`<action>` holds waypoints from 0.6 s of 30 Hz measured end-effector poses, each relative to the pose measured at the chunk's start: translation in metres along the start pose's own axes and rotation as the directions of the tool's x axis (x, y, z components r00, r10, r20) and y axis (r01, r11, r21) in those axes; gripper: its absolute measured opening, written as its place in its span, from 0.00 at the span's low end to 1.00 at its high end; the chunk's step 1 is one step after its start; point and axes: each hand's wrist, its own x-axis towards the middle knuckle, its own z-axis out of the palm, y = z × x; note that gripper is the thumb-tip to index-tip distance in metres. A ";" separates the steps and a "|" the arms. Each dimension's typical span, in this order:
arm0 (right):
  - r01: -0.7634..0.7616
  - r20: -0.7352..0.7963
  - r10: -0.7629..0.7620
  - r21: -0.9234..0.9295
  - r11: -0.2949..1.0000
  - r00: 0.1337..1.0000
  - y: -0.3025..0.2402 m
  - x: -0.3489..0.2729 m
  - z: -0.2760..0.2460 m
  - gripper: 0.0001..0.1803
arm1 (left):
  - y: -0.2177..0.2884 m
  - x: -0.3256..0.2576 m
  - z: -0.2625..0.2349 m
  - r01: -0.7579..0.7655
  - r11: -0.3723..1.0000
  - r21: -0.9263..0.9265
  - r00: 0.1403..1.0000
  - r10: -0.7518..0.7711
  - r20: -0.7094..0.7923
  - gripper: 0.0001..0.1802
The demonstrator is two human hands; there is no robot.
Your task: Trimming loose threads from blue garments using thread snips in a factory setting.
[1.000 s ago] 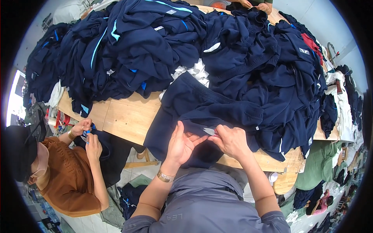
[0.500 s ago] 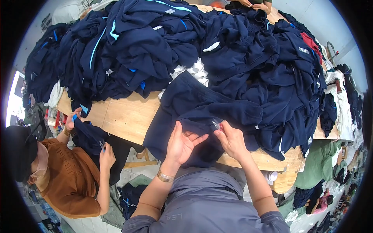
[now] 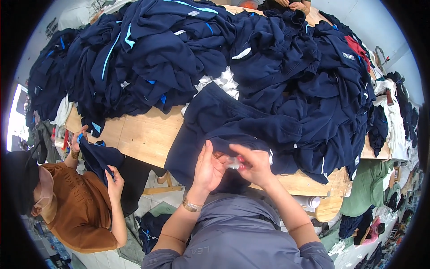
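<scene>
My right hand (image 3: 256, 168) is closed around a small pair of thread snips (image 3: 234, 164) with a shiny blade end and a red part, smeared by motion. Facing it, my left hand (image 3: 208, 168) holds its thumb up and apart, its fingers reaching toward the snips' tip; whether they touch is unclear. Both hands hover over a navy garment (image 3: 186, 141) with a gathered waistband, spread at the table's near edge. A white patch of it or of a tag shows beside my right hand.
Heaped navy garments (image 3: 148, 49) cover the far side of the wooden table (image 3: 143, 134). White ribbon-like strips (image 3: 228, 83) lie among them. At left a co-worker in a brown top (image 3: 85, 206) handles a navy piece (image 3: 96, 157). Another person's hands (image 3: 298, 6) show at the far edge.
My right hand has moved left and slightly down with the snips, closing the gap to my left hand. The co-worker's lower hand has shifted up and left to the navy piece.
</scene>
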 end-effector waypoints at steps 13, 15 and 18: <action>-0.286 -0.116 0.289 0.036 0.957 0.950 -0.005 -0.010 -0.007 0.17 | -0.001 0.002 -0.002 -0.060 0.997 0.055 0.998 0.060 -0.001 0.11; -0.244 -0.127 0.237 -0.041 0.969 0.963 0.001 -0.011 -0.007 0.18 | 0.000 0.000 0.004 -0.051 0.997 0.064 0.999 0.051 0.006 0.12; -0.197 -0.132 0.180 -0.126 0.972 0.975 0.004 -0.013 -0.007 0.19 | 0.000 -0.003 0.010 -0.035 0.998 0.046 0.999 0.036 -0.029 0.12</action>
